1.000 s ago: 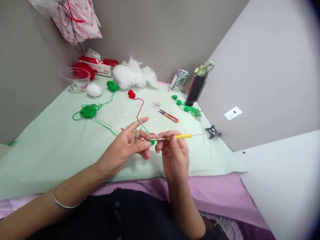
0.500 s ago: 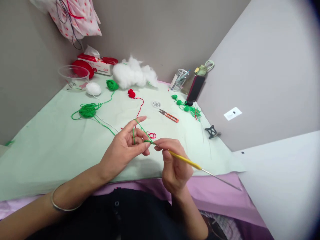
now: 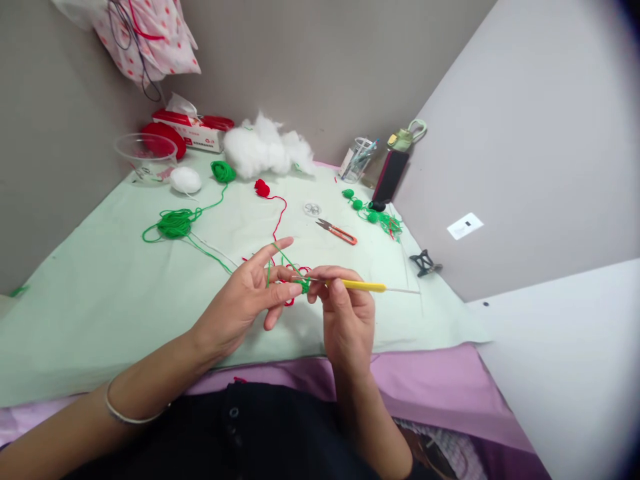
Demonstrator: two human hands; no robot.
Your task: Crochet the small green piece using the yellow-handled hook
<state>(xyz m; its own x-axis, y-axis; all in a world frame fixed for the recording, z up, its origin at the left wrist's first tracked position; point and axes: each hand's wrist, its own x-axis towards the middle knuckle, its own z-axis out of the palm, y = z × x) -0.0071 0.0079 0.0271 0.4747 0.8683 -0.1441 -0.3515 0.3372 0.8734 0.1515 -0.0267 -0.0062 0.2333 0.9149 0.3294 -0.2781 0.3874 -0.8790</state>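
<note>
Between thumb and fingers, my left hand [image 3: 250, 293] pinches a small green crochet piece [image 3: 304, 285]. Green yarn [image 3: 287, 256] runs from its raised index finger down to the piece. My right hand [image 3: 347, 310] is closed on a crochet hook with a yellow handle [image 3: 364, 286], held almost level. The hook's thin metal tip reaches the green piece; whether it passes through a stitch I cannot tell. Some red yarn [image 3: 289, 302] shows just below and behind the piece. A loose green yarn bundle [image 3: 175, 224] lies on the table to the left.
Orange thread snips [image 3: 340, 232] and a small clear round case [image 3: 313, 209] lie beyond my hands. White stuffing [image 3: 265, 148], a green yarn ball [image 3: 223, 171] and a red one [image 3: 262, 189] sit further back. Small green crocheted balls [image 3: 357, 205] and a phone [image 3: 391, 177] are at right.
My right hand has turned the hook from slanting down rightward to nearly level. The green piece now shows more between my fingers, and red yarn appears below it.
</note>
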